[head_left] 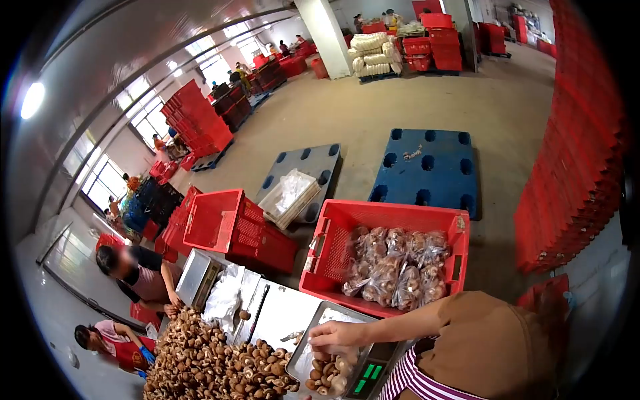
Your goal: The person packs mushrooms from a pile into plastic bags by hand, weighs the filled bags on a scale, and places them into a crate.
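White tabletop (283, 312), tan floor (360, 100) beyond

The white table (283, 312) carries heaped brown mushrooms (213, 360), plastic bags (225, 291) and a lit digital scale (368, 379).

Right arm (413, 323) extended leftward, forearm bare; right hand (337, 335) palm-down, fingers bent.

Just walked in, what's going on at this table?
The camera wearer's right hand is at the top of a clear bag of mushrooms on a scale with its display lit. Beside it is a big heap of loose mushrooms. One co-worker has both hands at the heap's far edge; another, in blue gloves, stands close by. Filled bags sit in a red crate next to the table.
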### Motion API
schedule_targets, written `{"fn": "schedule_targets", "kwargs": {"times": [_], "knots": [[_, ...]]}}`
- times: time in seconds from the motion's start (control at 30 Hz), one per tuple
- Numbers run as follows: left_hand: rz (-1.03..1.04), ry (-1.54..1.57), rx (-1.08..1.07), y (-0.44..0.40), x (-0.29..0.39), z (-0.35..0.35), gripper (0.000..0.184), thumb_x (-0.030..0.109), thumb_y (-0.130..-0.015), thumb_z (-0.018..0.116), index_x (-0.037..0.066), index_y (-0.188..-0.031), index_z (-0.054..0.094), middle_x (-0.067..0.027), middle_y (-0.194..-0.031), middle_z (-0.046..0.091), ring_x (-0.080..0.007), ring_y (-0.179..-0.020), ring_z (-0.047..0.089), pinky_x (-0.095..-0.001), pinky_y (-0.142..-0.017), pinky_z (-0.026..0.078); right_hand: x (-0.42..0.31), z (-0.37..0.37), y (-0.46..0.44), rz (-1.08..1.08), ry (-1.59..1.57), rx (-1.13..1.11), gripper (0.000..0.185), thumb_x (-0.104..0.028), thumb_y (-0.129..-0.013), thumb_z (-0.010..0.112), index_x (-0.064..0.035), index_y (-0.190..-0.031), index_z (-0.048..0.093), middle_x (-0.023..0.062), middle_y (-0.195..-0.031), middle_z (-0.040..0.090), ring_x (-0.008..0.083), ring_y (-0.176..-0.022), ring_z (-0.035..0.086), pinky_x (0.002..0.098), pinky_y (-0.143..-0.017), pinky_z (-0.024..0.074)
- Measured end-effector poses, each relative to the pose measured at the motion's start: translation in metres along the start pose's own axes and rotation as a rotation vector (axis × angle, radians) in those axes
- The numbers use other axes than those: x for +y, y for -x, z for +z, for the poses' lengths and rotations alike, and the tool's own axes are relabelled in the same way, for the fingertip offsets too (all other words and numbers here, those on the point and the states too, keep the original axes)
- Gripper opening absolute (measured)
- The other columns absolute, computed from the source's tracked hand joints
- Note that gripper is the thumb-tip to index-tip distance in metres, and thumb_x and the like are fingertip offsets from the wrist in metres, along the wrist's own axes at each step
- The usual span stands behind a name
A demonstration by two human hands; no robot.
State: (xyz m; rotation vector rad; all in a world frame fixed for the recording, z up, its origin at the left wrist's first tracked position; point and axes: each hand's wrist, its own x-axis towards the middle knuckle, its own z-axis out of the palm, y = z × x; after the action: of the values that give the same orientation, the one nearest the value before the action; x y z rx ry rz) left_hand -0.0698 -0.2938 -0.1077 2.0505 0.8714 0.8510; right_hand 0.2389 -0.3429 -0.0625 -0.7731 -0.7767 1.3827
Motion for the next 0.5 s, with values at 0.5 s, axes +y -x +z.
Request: {"fn": "schedule_targets", "kwargs": {"times": [0.5], "knots": [[-0.508, 0.689, -0.049, -0.042, 0.047, 0.042, 0.027, 0.013, -0.095, 0.062, -0.002, -0.117, 0.059, -0.0131, -0.114, 0.062, -0.0214, -0.102, 0.059, -0.0337, -0.091, 0.047, 0.057, 0.015, -0.045, 0.122, 0.277, -0.379, 0.028, -0.029, -0.102, 0.052, -0.0048, -0.102, 0.066, 0.0058, -0.08, 0.064, 0.0145, -0.071, 0.061, 0.0327, -0.06, 0.0457]]}}
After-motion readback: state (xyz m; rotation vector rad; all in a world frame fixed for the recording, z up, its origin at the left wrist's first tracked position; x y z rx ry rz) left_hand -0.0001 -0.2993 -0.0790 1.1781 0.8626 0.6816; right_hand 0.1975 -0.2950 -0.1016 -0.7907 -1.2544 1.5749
